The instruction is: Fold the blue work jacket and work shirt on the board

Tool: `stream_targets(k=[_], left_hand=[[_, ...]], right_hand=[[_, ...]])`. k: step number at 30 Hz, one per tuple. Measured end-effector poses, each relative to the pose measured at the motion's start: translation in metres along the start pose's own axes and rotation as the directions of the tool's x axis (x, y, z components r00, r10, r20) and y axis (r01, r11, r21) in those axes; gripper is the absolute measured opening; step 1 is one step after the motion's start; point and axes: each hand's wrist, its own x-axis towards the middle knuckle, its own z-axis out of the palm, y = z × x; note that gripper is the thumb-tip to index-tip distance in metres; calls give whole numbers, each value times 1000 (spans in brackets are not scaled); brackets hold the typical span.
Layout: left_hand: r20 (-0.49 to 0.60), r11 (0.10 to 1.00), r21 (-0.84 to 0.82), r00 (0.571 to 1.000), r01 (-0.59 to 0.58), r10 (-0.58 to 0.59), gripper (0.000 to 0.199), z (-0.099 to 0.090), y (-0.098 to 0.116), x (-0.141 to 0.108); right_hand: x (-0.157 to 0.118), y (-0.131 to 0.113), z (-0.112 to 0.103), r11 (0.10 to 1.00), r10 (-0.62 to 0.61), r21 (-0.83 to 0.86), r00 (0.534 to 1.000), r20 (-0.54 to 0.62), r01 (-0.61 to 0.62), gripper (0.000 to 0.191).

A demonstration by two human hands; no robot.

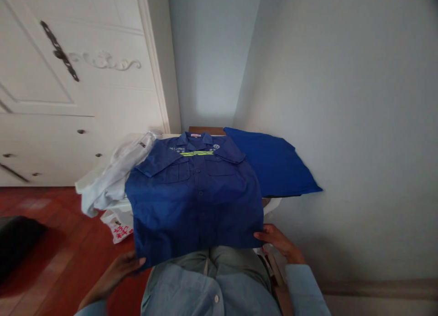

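A dark blue short-sleeved shirt [201, 193] with yellow-green stripes lies front side up, its collar at the far end and its hem toward me. Both short sleeves rest folded inward across the chest. My left hand [118, 272] pinches the hem's left corner, and my right hand [277, 240] pinches the right corner. The hem hangs over the near side, above my lap. To the shirt's right is a brighter blue cloth [273, 163], laid flat and partly under the shirt.
White plastic-like bundles [109, 183] sit at the left of the table. Below them is a bag with red print [118, 227]. A white cabinet [85, 92] stands at the back left, a grey wall [349, 124] at the right, and a black object [18, 243] on the red floor.
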Motion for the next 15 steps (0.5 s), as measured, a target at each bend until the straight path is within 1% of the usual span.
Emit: stream_targets(k=[2, 4, 6, 8, 9, 12, 14, 15], left_hand=[[-26, 999, 12, 999, -30, 30, 35, -1, 5, -5], [-124, 998, -29, 991, -59, 55, 38, -4, 10, -11], [-232, 993, -80, 970, -91, 70, 41, -7, 15, -17], [-309, 984, -122, 947, -131, 87, 43, -9, 25, -24], [-328, 979, -142, 940, -145, 91, 44, -8, 33, -28], [-372, 967, -182, 923, -180, 101, 46, -2, 61, -41], [-434, 955, -204, 895, -213, 107, 48, 3, 80, -51], [-466, 948, -217, 878, -233, 109, 53, 4, 87, -56]], right_hand=[[-2, -2, 1, 1000, -21, 24, 999, 25, 20, 57], [-3, -5, 2, 999, -40, 32, 998, 49, 38, 55], [-4, -9, 0, 998, -61, 13, 997, 54, 60, 55], [-6, -15, -5, 996, -87, -32, 995, 47, 88, 59], [-8, -19, -8, 993, -96, -66, 995, 39, 98, 66], [-18, -34, -18, 979, -99, -178, 995, 0, 97, 100], [-31, -46, -20, 970, -111, -221, 993, -46, 98, 117], [-39, -51, -20, 969, -118, -227, 990, -70, 100, 123]])
